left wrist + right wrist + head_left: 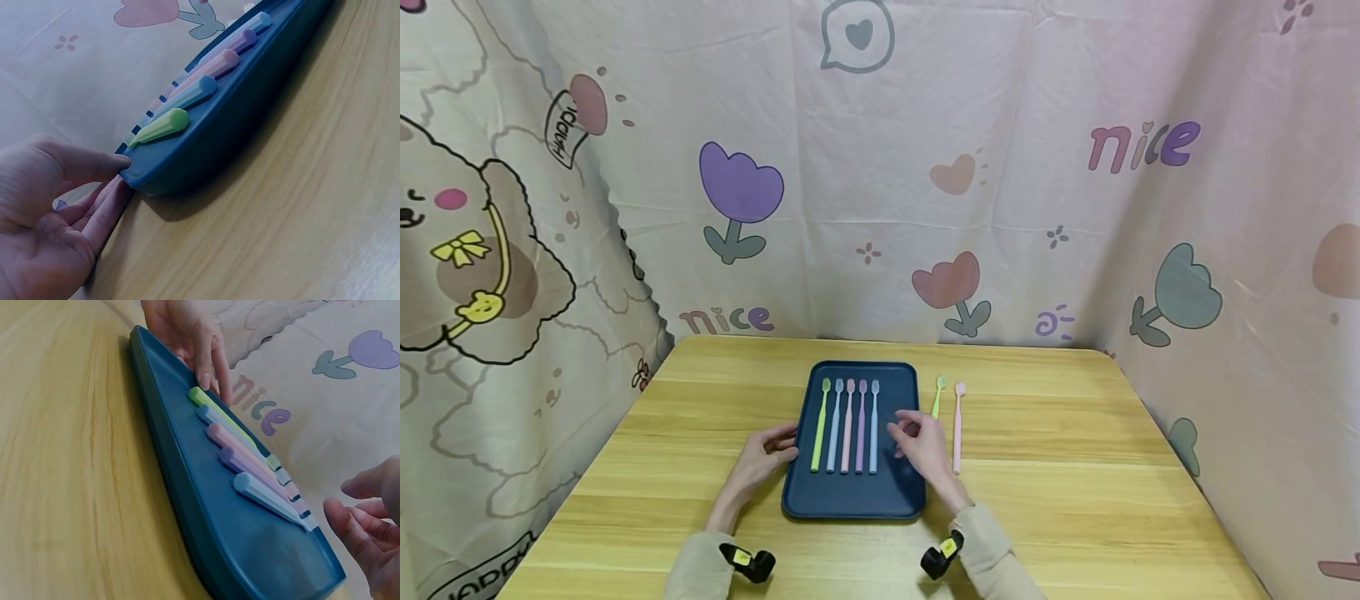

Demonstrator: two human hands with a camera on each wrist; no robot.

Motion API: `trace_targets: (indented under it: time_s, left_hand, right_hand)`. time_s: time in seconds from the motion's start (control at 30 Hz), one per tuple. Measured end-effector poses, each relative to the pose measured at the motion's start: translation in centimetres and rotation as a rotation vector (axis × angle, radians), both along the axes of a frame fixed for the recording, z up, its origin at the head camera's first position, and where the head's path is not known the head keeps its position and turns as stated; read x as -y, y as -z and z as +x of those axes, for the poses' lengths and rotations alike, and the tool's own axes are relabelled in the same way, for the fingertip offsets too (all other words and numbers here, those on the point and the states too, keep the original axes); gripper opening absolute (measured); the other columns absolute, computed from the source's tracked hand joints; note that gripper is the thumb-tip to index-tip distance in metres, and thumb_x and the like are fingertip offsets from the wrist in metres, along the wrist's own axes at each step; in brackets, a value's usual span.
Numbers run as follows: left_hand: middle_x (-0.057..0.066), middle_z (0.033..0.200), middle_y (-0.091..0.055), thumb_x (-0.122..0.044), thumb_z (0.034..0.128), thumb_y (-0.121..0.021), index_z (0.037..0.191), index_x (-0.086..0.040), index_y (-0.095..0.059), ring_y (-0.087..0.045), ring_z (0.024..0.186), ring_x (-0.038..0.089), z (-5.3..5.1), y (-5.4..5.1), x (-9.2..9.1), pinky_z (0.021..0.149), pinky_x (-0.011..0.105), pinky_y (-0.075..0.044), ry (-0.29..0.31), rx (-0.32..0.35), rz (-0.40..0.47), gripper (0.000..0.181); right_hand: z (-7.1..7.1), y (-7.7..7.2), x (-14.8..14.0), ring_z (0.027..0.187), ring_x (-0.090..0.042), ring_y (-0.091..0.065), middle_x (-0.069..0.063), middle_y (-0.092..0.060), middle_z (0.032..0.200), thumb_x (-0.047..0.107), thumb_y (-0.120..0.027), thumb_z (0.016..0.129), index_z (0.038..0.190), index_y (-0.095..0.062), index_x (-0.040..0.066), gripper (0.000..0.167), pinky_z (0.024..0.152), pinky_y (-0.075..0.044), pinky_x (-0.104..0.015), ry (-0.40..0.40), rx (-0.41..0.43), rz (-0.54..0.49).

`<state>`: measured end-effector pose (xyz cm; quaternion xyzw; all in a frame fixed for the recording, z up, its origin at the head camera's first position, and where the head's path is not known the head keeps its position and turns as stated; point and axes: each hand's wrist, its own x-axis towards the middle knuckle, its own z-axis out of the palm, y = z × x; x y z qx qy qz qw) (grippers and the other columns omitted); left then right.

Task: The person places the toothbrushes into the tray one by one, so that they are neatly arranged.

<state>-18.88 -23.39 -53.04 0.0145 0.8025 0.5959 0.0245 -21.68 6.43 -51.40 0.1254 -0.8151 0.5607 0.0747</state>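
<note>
A dark blue tray [891,497] lies on the table with several toothbrushes side by side in it, heads at the far end. From left to right they are a green toothbrush [820,425], a blue toothbrush [834,427], a pink toothbrush [847,427], a purple toothbrush [861,427] and a light blue toothbrush [874,427]. My left hand [762,460] pinches the tray's left rim, its thumb [103,164] on top. Over the tray's right side hovers my right hand [927,450], holding nothing, with thumb and forefinger apart in the right wrist view.
Right of the tray, a second green toothbrush [939,387], partly hidden by my right hand, and a second pink toothbrush [958,425] lie on the wooden table [1045,467]. A patterned curtain [865,150] hangs behind and at both sides.
</note>
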Motion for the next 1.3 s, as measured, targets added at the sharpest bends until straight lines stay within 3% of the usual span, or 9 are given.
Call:
trace_targets:
  time_s: [0.23, 0.53, 0.67, 0.97, 1.07, 1.13, 1.3]
  left_hand:
    - [0.029, 0.133, -0.063, 0.004, 0.0926, -0.065, 0.141, 0.007, -0.053, -0.062, 0.122, 0.039, 0.0, 0.1, 0.0, 0.084, 0.012, -0.049, 0.003, -0.005, 0.003, 0.050]
    - [0.029, 0.133, -0.062, 0.003, 0.0928, -0.065, 0.142, 0.006, -0.053, -0.062, 0.122, 0.039, 0.0, 0.1, 0.0, 0.084, 0.012, -0.049, 0.006, -0.005, 0.009, 0.050]
    - [0.029, 0.133, -0.063, 0.003, 0.0929, -0.065, 0.142, 0.006, -0.053, -0.062, 0.122, 0.038, 0.0, 0.1, 0.0, 0.084, 0.012, -0.050, 0.004, -0.001, 0.006, 0.051]
    - [0.028, 0.134, -0.063, 0.002, 0.0931, -0.065, 0.142, 0.005, -0.053, -0.062, 0.122, 0.038, 0.0, 0.1, -0.1, 0.084, 0.012, -0.049, -0.004, 0.009, 0.003, 0.051]
    - [0.028, 0.134, -0.062, 0.003, 0.0932, -0.065, 0.142, 0.005, -0.053, -0.062, 0.123, 0.038, 0.0, 0.1, 0.0, 0.084, 0.012, -0.049, -0.004, 0.007, 0.002, 0.051]
    - [0.028, 0.134, -0.062, 0.003, 0.0931, -0.065, 0.142, 0.005, -0.053, -0.062, 0.123, 0.038, 0.0, 0.1, 0.0, 0.084, 0.012, -0.049, -0.006, 0.008, 0.003, 0.050]
    - [0.028, 0.134, -0.062, 0.003, 0.0930, -0.065, 0.142, 0.005, -0.053, -0.062, 0.123, 0.038, 0.0, 0.1, 0.0, 0.084, 0.011, -0.049, -0.009, 0.006, -0.001, 0.050]
  right_hand:
    - [0.2, -0.3, -1.0, 0.051, -0.034, -0.068, -0.020, -0.069, 0.081, 0.004, -0.072, 0.089, 0.115, -0.068, -0.015, 0.033, 0.047, -0.054, -0.027, 0.042, 0.000, -0.061]
    - [0.0, 0.0, -2.6, 0.054, -0.021, -0.065, -0.022, -0.068, 0.083, -0.002, -0.072, 0.087, 0.112, -0.069, -0.014, 0.028, 0.047, -0.056, -0.040, 0.114, 0.011, -0.147]
    - [0.1, 0.0, -3.6, 0.056, -0.020, -0.065, -0.021, -0.068, 0.083, -0.002, -0.072, 0.087, 0.110, -0.071, -0.012, 0.026, 0.047, -0.056, -0.036, 0.154, 0.024, -0.163]
    - [0.0, 0.4, -5.9, 0.060, -0.001, -0.060, -0.023, -0.070, 0.088, -0.001, -0.072, 0.087, 0.111, -0.071, -0.011, 0.026, 0.050, -0.049, -0.015, 0.249, 0.028, -0.153]
    - [0.1, 0.4, -6.7, 0.059, -0.003, -0.059, -0.025, -0.068, 0.092, -0.001, -0.070, 0.088, 0.114, -0.069, -0.012, 0.028, 0.050, -0.050, -0.016, 0.264, 0.069, -0.170]
    - [0.6, -0.4, -7.0, 0.060, -0.006, -0.060, -0.027, -0.066, 0.093, -0.003, -0.070, 0.089, 0.114, -0.068, -0.014, 0.028, 0.052, -0.050, -0.016, 0.267, 0.085, -0.162]
    - [0.1, 0.6, -8.2, 0.060, -0.002, -0.057, -0.023, -0.065, 0.090, -0.002, -0.071, 0.088, 0.115, -0.068, -0.013, 0.030, 0.050, -0.049, -0.017, 0.295, 0.070, -0.126]
